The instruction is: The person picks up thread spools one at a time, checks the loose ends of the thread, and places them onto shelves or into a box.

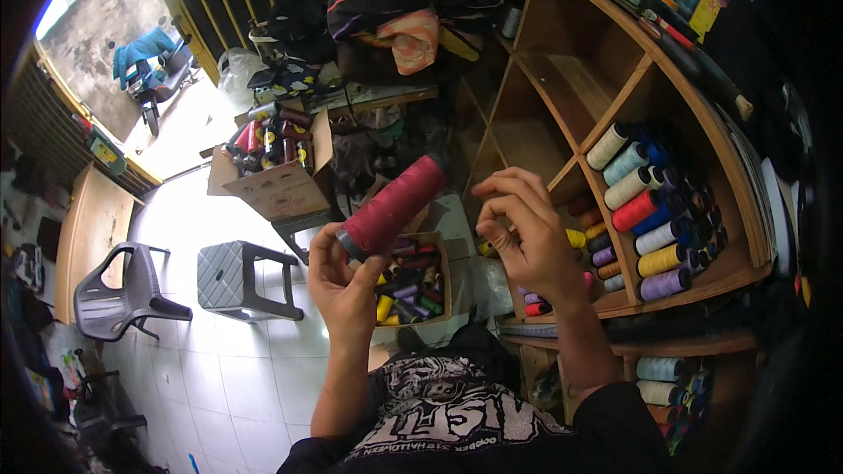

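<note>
While my left hand [346,291] grips the spool [395,208], my right hand [529,241] is half-open. Holding step, probably; next move wants steadiness.

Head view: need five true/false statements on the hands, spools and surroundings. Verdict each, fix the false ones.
1. The left hand holds a dark red spool. True.
2. The right hand grips a yellow spool. False: the right hand is empty, fingers loosely curled, apart from the dark red spool.
3. The wooden shelf unit on the right holds spools of several colours. True.
4. The upper cardboard box is empty. False: the upper cardboard box is filled with spools.
5. A motorbike shows through the doorway at upper left. True.
</note>
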Demonstrator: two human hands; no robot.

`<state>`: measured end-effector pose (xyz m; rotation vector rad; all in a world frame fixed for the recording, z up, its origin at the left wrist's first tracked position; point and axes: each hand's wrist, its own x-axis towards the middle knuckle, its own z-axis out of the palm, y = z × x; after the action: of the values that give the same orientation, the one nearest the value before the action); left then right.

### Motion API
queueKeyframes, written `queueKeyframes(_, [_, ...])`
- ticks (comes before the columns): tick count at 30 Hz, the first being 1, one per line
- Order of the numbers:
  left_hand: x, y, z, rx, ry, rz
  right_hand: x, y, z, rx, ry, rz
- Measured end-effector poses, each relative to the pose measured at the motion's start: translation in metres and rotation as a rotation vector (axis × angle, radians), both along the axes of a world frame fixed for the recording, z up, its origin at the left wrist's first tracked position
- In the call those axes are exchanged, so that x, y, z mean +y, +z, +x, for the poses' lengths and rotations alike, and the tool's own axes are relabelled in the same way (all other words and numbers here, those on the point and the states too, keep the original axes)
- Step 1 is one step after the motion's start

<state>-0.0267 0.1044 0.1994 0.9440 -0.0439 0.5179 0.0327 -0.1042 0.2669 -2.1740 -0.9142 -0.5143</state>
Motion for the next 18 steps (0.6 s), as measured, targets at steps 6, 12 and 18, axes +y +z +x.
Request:
queueKeyframes(6, [-0.003, -0.001, -0.001, 0.025, -0.019, 0.047, 0.0, 0.004, 0.0, 0.018, -0.141, 0.122])
queueKeyframes(12, [-0.009, 0.001, -0.001, -0.017, -0.063, 0.1, 0.031, 0.024, -0.008, -0.16, 0.06, 0.101])
queueKeyframes(18, [-0.01, 0.006, -0.001, -0.028, -0.097, 0.121, 0.04, 0.017, -0.001, -0.269, 0.049, 0.016])
